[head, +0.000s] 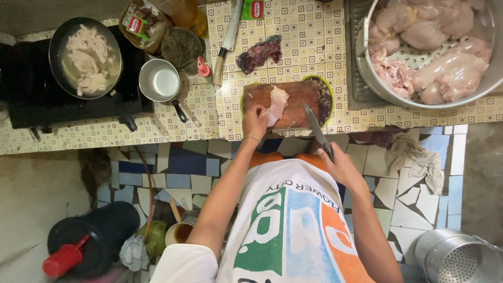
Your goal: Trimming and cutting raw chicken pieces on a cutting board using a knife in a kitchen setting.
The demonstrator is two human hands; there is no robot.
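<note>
Now | left hand (254,121) pressing chicken piece (276,105) on cutting board (301,97) | right hand (339,163) gripping knife (316,128)

A home kitchen. A tiled surface (293,36) runs across the top of the frame, with a stove (31,99) at upper left carrying a pan (85,56) of meat. A cutting board (298,102) sits at centre, a colander (424,57) of raw chicken at upper right, and broken-tile flooring (178,173) lies below.
</note>
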